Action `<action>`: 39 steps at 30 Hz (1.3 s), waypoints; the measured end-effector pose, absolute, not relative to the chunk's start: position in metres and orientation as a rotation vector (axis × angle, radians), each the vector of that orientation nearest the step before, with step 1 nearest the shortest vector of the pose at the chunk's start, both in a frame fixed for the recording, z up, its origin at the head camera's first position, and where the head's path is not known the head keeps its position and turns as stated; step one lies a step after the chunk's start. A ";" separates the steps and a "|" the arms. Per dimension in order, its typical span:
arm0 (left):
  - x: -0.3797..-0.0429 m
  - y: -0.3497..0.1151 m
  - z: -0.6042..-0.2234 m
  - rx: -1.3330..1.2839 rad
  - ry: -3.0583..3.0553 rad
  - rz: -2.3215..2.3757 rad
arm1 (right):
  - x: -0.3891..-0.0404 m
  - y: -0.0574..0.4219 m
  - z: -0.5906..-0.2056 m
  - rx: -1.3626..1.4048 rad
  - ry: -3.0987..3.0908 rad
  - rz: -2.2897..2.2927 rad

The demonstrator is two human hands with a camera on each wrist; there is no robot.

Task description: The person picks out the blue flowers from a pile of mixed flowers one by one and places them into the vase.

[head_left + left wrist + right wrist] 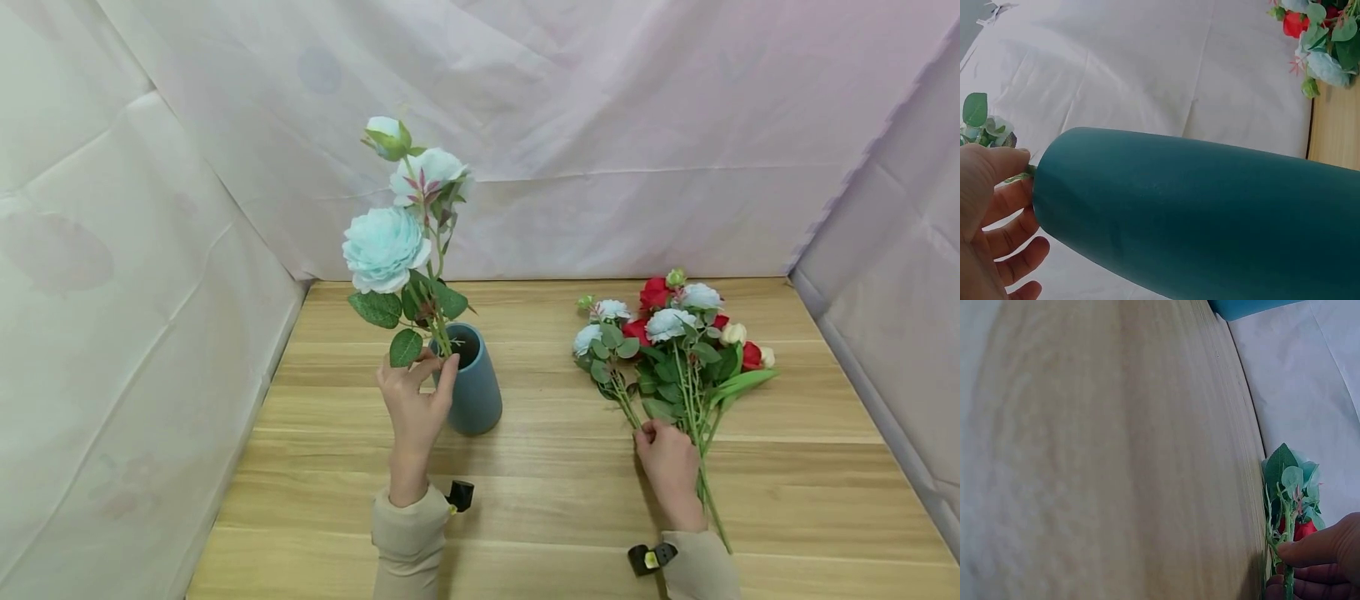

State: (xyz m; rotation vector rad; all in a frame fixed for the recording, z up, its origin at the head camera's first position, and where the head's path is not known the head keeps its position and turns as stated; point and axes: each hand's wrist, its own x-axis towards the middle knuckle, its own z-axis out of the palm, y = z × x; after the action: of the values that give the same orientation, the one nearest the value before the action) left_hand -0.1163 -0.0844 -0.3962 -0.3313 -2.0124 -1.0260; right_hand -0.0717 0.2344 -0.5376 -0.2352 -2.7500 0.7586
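Note:
Light-blue artificial flowers (386, 248) stand upright at the mouth of a blue-teal vase (477, 392). My left hand (414, 400) pinches their stems between thumb and forefinger at the rim. In the left wrist view the vase (1197, 212) fills much of the frame, and the left hand (991, 219) is at its mouth with the other fingers loosely bent. My right hand (669, 467) pinches the stem of a light-blue flower spray (600, 342) on the table. The right wrist view shows the right thumb and fingers (1316, 550) around that green stem (1289, 575).
Beside the right hand lies a pile of red, white and light-blue flowers (690, 333), their long stems pointing to the front. The wooden table (555, 492) is bordered by pale cloth (600, 192) behind and at both sides.

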 end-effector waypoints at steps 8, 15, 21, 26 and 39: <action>-0.115 -0.083 -0.401 -0.303 -2.032 -0.971 | -0.072 0.234 -0.539 -0.219 -2.735 0.766; -0.115 -0.080 -0.407 -0.293 -1.978 -1.044 | -0.071 0.234 -0.539 -0.220 -2.732 0.779; -0.114 -0.077 -0.407 -0.293 -1.951 -1.071 | -0.072 0.234 -0.542 -0.226 -2.724 0.774; -0.114 -0.076 -0.406 -0.293 -1.961 -1.055 | -0.072 0.235 -0.542 -0.223 -2.730 0.771; -0.114 -0.075 -0.409 -0.307 -1.936 -0.938 | -0.073 0.235 -0.539 -0.221 -2.739 0.775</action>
State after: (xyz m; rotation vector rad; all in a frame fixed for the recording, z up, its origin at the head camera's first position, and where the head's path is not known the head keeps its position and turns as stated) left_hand -0.1139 -0.0750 -0.4091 -0.3066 -1.9358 -0.9383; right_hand -0.0725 0.2349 -0.5394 -0.2212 -2.7388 0.7752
